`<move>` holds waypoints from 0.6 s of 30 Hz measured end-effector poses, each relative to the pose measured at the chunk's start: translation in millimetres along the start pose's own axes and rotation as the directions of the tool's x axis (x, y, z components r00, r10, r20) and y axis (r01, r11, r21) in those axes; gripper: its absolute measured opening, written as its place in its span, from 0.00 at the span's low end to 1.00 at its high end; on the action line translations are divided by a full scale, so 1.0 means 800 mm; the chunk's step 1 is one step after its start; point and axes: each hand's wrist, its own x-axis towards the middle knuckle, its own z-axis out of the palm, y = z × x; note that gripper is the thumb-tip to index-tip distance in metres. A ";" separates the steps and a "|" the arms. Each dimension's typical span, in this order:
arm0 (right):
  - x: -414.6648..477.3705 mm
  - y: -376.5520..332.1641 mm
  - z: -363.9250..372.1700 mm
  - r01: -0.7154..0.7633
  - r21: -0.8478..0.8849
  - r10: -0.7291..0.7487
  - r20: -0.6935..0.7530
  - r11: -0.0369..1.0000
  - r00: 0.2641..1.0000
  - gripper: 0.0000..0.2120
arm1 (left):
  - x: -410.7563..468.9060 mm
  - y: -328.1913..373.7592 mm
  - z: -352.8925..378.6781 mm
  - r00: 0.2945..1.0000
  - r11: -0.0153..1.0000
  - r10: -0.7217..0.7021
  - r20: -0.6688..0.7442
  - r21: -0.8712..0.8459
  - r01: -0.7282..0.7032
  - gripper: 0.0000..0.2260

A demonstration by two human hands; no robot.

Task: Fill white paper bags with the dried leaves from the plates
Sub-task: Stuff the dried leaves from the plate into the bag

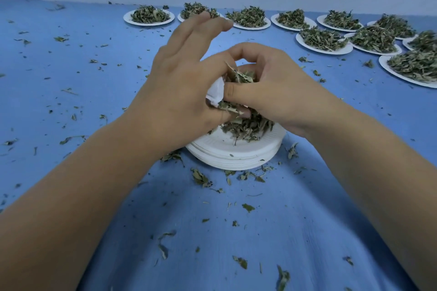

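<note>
Blue cloth [236, 231] at the bottom of the frame is littered with leaf crumbs. At centre, a stack of paper plates [234, 156] carries a small heap of dried leaves [246, 127]. Directly over it the left hand [179, 87] pinches the white paper bag [215, 92], its other fingers splayed upward. The right hand [274, 92], curled round a clump of leaves, meets the bag from the right, where its mouth seems to face. Full plates [324, 41] sit at upper right.

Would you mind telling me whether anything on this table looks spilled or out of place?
Yes: dried leaf scraps lie scattered all over the blue cloth, thickest around the plate stack, instead of on a plate.
</note>
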 end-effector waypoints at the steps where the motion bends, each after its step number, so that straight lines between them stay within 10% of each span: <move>1: 0.002 -0.001 0.001 0.010 -0.024 -0.011 -0.028 1.000 1.000 0.11 | -0.002 -0.001 -0.002 1.000 0.999 -0.029 0.006 -0.033 0.030 0.25; 11: 0.020 -0.013 0.008 0.013 0.018 -0.008 -0.215 1.000 0.976 0.06 | -0.014 -0.005 -0.024 0.915 0.876 -0.373 -0.154 -0.385 0.292 0.17; 18: 0.014 -0.012 0.004 -0.091 0.243 0.096 -0.011 0.966 0.995 0.03 | -0.014 -0.005 -0.018 0.873 0.736 -0.487 -0.037 -0.555 0.387 0.10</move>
